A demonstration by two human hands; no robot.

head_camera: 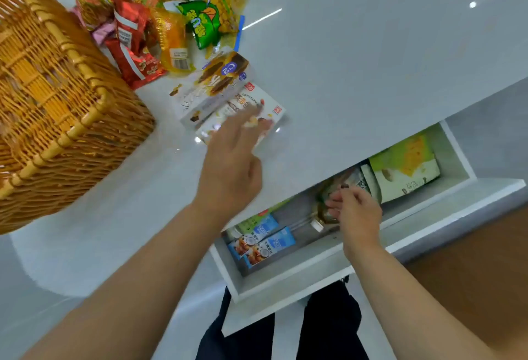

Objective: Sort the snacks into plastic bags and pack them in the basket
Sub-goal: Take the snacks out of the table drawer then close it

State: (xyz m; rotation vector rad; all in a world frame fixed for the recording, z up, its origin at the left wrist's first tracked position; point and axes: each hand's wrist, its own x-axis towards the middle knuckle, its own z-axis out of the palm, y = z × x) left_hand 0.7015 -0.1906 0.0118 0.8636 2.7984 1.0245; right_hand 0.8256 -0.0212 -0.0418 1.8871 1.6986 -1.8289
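Note:
A wicker basket (51, 97) stands at the left of the white table (357, 74). Loose snack packets (160, 17) lie in a heap beyond it. Two flat white snack packs (220, 88) lie on the table, seemingly inside a clear plastic bag. My left hand (231, 165) hovers over their near end, fingers straight and blurred. My right hand (354, 211) reaches into the open drawer (314, 274) below the table edge, its fingers curled on a dark shiny packet (328, 202) there.
The drawer holds blue snack packs (263, 242) at its left and a green and white bag (405, 168) at its right. My dark trousers (328, 328) show under the drawer. Wood flooring (485, 274) lies at the right.

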